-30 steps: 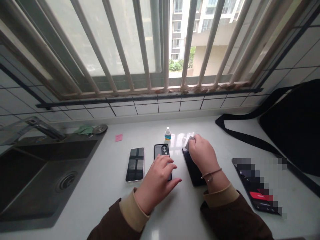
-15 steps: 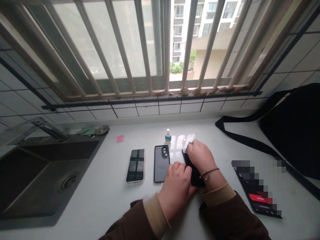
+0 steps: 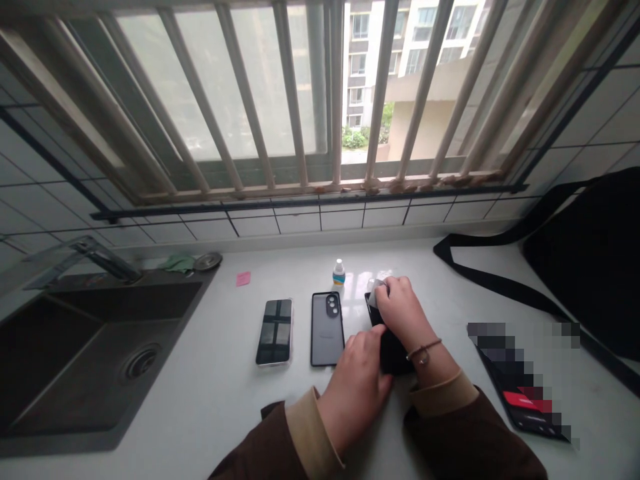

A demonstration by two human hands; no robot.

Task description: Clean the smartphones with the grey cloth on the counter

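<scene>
On the white counter lies a dark, flat, phone-like object (image 3: pixel 396 353), partly covered by both hands. My left hand (image 3: pixel 361 380) grips its left side near the lower end. My right hand (image 3: pixel 400 303) is closed on a pale wipe (image 3: pixel 376 293) at the object's top end. Left of them is a grey phone case (image 3: pixel 326 337) with a black rim and camera cutouts. Farther left lies a phone (image 3: pixel 275 332) with a dark screen. A small white bottle (image 3: pixel 339 273) with a blue and yellow label stands behind the case.
A sink (image 3: pixel 125 333) with a faucet (image 3: pixel 107 260) is at the left, a green cloth (image 3: pixel 176 263) behind it. A pink note (image 3: pixel 243 279) lies nearby. At the right are a black bag (image 3: pixel 590 260) with its strap and a partly pixelated dark package (image 3: pixel 530 400).
My right hand has shifted slightly up the dark object, and more of the pale wipe shows. The whole view has moved slightly.
</scene>
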